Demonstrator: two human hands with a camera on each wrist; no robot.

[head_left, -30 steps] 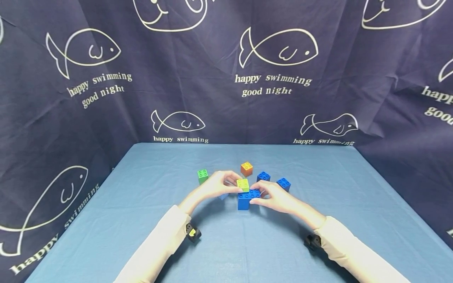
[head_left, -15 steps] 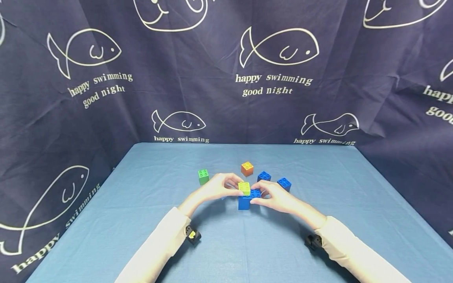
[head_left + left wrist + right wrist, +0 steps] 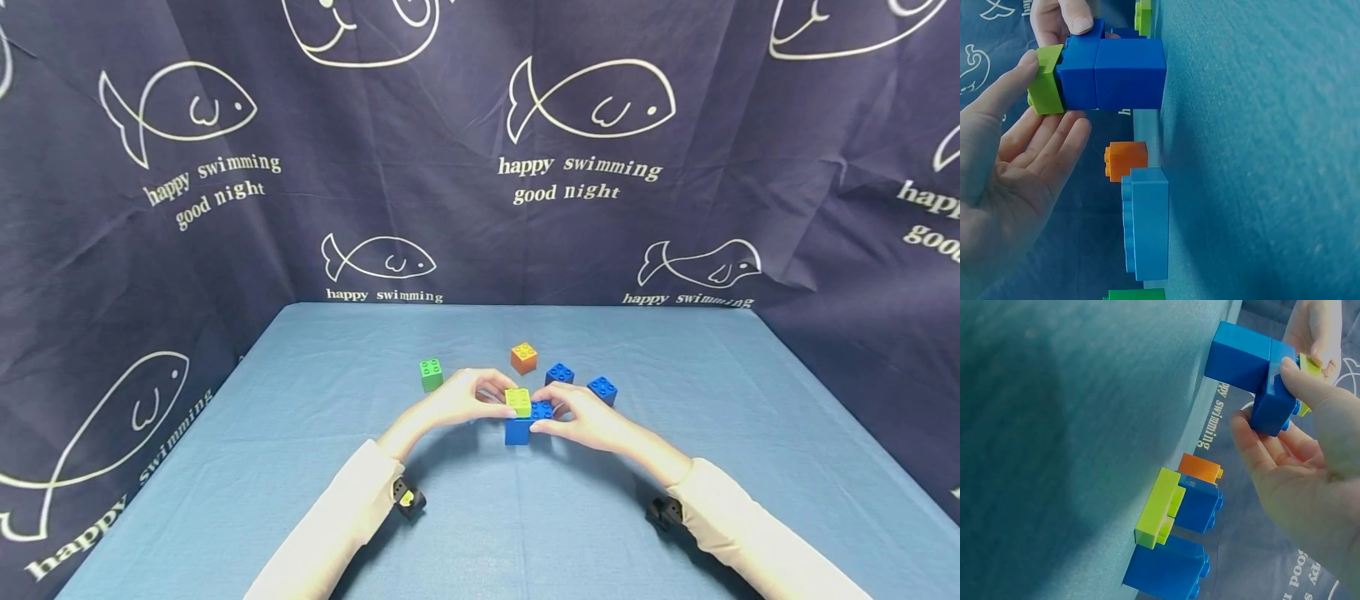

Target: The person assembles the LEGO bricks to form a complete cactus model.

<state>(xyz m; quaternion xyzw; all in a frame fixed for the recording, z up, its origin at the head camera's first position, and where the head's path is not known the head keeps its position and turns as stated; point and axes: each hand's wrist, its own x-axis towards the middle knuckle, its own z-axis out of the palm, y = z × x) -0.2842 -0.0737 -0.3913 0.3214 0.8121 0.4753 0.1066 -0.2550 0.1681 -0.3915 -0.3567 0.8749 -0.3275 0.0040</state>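
Observation:
My left hand (image 3: 467, 396) pinches a lime green building brick (image 3: 517, 401) between thumb and fingers. The brick sits at the left end of a longer blue brick (image 3: 542, 409), slightly tilted, with some blue studs showing under it in the left wrist view. A square blue brick (image 3: 1130, 74) stands on the table and bears the longer one, whose right end juts out past it. Thumb and fingers of my right hand (image 3: 585, 415) grip that jutting end, as the right wrist view shows.
An orange brick (image 3: 523, 358) and two blue bricks, one nearer (image 3: 559, 375) and one further right (image 3: 603, 391), stand behind the hands. A green brick (image 3: 431, 376) is at left, beside a light blue brick (image 3: 1150, 225). Another lime brick (image 3: 1159, 509) lies near the blue pair.
My left hand has brought the lime brick down and slightly right, over the blue brick's left studs. My right hand keeps its grip in place.

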